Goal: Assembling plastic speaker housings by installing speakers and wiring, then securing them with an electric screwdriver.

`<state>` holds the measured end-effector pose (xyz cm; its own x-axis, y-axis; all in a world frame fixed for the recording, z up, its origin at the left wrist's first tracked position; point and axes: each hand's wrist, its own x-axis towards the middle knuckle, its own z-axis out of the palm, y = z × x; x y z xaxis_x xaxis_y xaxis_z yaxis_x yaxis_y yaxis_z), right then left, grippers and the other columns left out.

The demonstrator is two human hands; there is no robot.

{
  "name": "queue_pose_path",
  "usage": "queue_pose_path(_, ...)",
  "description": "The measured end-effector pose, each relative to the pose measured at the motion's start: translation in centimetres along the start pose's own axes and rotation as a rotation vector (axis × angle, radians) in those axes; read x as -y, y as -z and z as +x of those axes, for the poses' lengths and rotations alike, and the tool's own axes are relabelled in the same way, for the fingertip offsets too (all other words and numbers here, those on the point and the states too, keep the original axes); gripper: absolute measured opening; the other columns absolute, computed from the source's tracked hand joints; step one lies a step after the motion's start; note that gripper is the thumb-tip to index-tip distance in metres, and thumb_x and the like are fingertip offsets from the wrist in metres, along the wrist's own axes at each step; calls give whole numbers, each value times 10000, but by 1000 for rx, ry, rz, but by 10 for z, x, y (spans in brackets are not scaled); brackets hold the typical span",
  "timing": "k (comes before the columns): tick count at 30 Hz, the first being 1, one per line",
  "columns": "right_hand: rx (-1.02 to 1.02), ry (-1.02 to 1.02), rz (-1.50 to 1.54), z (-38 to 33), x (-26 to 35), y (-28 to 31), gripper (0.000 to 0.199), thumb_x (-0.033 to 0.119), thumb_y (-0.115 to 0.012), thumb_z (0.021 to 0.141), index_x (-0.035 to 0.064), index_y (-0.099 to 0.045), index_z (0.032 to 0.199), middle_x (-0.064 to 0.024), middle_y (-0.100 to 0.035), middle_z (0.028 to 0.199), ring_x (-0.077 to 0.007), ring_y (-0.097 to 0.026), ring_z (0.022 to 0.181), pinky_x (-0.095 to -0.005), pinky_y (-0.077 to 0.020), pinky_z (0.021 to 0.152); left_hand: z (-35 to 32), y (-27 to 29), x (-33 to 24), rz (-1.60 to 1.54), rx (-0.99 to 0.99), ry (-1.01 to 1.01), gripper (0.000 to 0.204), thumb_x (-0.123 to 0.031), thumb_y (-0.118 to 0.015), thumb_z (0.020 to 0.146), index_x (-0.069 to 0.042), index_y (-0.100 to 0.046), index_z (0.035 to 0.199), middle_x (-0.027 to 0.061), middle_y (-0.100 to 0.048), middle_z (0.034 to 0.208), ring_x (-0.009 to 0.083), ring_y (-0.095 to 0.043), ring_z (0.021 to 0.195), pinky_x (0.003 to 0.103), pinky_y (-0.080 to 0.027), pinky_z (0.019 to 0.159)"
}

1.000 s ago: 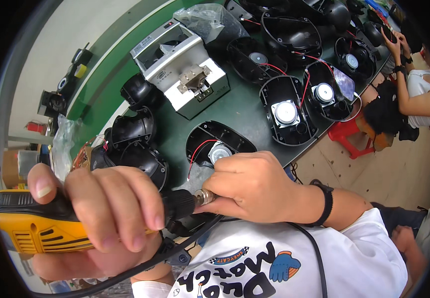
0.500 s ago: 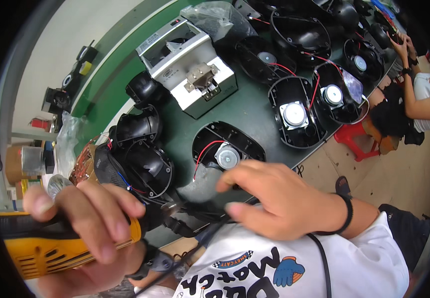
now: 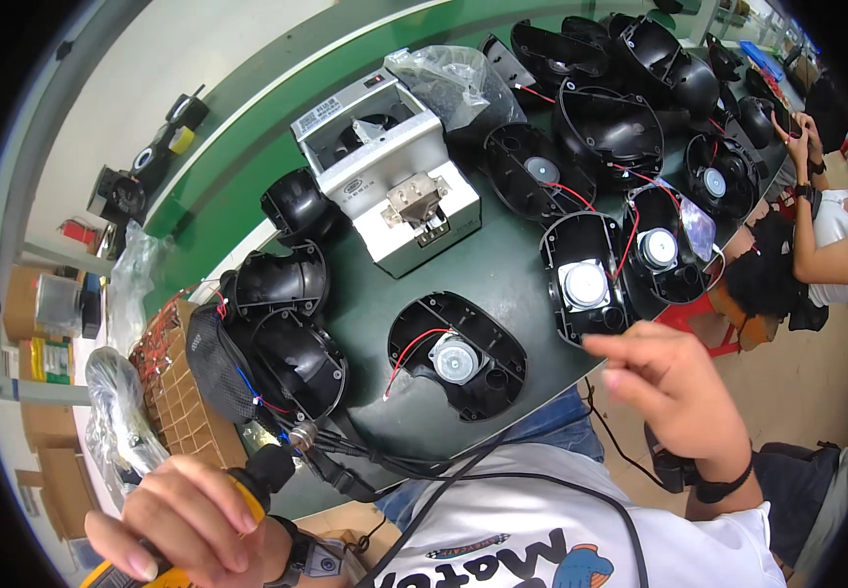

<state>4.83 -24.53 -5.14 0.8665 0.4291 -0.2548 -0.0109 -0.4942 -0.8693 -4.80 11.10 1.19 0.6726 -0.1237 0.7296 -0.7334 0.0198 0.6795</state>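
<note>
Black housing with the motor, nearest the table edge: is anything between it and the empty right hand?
Nothing visible. The right hand hovers open, off the table edge, with only bare green table between it and the black housing. The left hand grips the yellow screwdriver.

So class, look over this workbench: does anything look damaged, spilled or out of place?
Nothing stands out. The black housing nearest the person lies open, motor and red wire showing, like the other housings along the green bench. No spill or breakage shows.
</note>
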Motion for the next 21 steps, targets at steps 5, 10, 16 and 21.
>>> queue_pose_path(5,64,-55,677,11,1,-29,308,7,-670,940,-46,-673,1243,-135,-719,1117,-139,-686,985,-260,-554,852,0,-16,-3,-248,-76,-16,580,-630,-612,929,-107,-589,1178,6,-579,714,119,-564,610,306,-533,602)
queue_pose_path(10,307,-33,828,33,15,-91,269,34,-692,948,-45,-675,1204,-138,-732,1103,-144,-694,1011,-267,-552,907,-4,-35,4,-307,-98,-89,486,-542,-612,974,-104,-574,1182,-20,-574,668,82,-580,554,288,-586,582)
queue_pose_path(16,423,-35,943,51,24,-114,417,23,-675,955,-23,-556,1351,-120,-671,1139,-108,-663,994,-250,-559,867,-5,-35,-1,-339,10,-136,441,-495,-637,978,-101,-559,1159,-30,-572,673,74,-574,533,263,-583,568)
queue_pose_path(21,685,-117,1073,65,25,-125,452,86,-682,971,-11,-509,1377,-99,-651,1112,-131,-663,985,-284,-570,884,-14,-35,-5,-266,-86,-154,399,-461,-626,992,-101,-576,1157,-41,-555,653,65,-567,530,265,-601,571)
